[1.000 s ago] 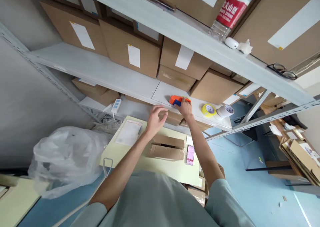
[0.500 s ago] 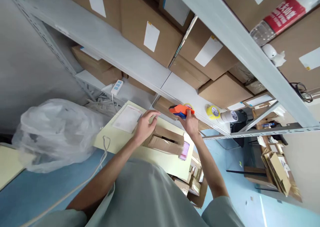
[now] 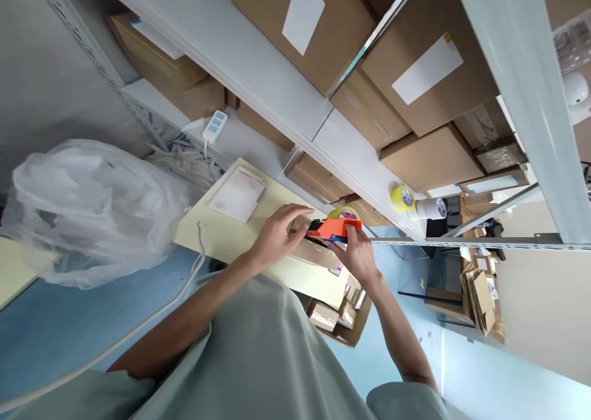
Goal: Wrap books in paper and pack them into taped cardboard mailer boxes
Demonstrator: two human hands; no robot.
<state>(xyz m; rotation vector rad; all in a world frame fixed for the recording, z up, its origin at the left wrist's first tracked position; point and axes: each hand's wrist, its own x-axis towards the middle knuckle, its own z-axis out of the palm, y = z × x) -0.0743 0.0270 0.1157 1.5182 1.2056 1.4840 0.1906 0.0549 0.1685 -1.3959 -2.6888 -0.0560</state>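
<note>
An orange tape dispenser with a yellow roll of tape is gripped in my right hand. It is over a brown cardboard box on the pale yellow table. My left hand is at the box's left end, thumb and fingers apart around the dispenser's black tip. Whether it touches the tip or the box I cannot tell. Both hands and the dispenser hide much of the box. A phone with a pink screen shows partly beside the box.
A white sheet lies on the table's left part. Metal shelves with cardboard boxes rise behind, with yellow tape and white rolls on one ledge. A large plastic bag stands left. An open carton of small boxes sits below right.
My right hand has brought the tape dispenser down and left over the cardboard box. My left hand has moved right, close to the dispenser's tip. The camera view has shifted.
</note>
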